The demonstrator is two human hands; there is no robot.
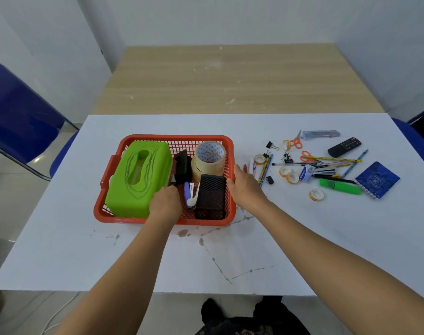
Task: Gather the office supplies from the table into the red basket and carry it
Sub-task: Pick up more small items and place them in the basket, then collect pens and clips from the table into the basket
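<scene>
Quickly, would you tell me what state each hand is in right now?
Left hand: curled inside red basket; grip cannot be told.
Right hand: open against basket's rim.

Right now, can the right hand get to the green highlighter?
Probably yes. The right hand sits at the right rim of the red basket, and the green highlighter lies uncovered further right on the table. Only low pencils and tape rolls lie between, easy to reach over.

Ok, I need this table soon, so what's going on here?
A person is packing office supplies into the red basket. The left hand reaches inside it beside the green box; the right hand lies against its right rim. A tape roll and mesh holder are in; pens, scissors and a notebook lie on the table.
</scene>
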